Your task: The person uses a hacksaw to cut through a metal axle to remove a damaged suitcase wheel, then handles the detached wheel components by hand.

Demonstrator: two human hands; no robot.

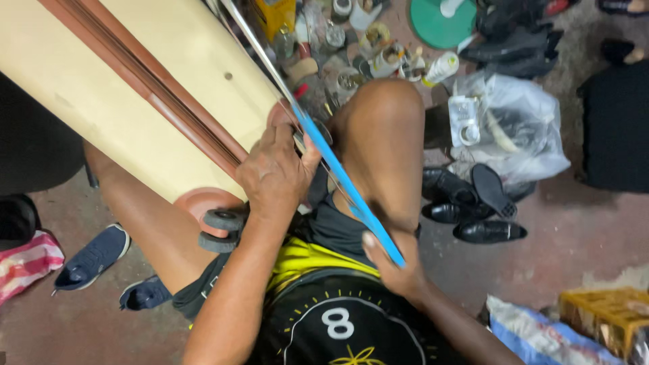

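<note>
At two o'clock on the floor lies a clear bag (520, 128); at five, a yellow crate (605, 314). The left hand (276, 174) clasps the cream suitcase (128, 88); the right hand (395, 267) grips a blue strip (345, 179) between them.

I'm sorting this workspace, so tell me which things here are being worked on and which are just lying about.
In use:
- cream suitcase with wheels
- blue-handled long tool
- left hand gripping the suitcase corner
- right hand on the tool's handle end

Lying about:
- black shoes
- blue sneakers
- plastic bag
- bottles and tins
- green lid
- yellow crate
</note>
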